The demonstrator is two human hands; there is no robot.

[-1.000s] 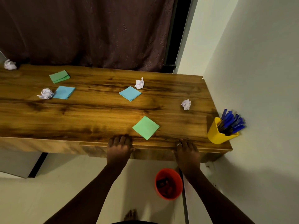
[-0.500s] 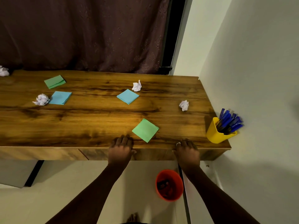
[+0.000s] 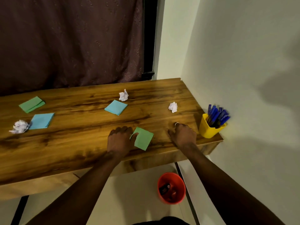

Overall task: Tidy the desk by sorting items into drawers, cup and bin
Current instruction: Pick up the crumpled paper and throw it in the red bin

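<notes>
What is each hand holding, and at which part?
The left hand touches the green paper at its left edge, thumb on top; a grip cannot be told. The right hand rests on the desk, holding nothing.

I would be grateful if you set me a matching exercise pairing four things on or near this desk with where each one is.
Things:
1. yellow cup
2. red bin
3. green paper square nearest the front edge
4. leftmost crumpled paper ball

Places:
A. on the floor below the desk
B. beside a blue paper square
C. at the desk's right end, holding blue pens
D. touching the left hand

Pairs: 1-C, 2-A, 3-D, 4-B
</notes>
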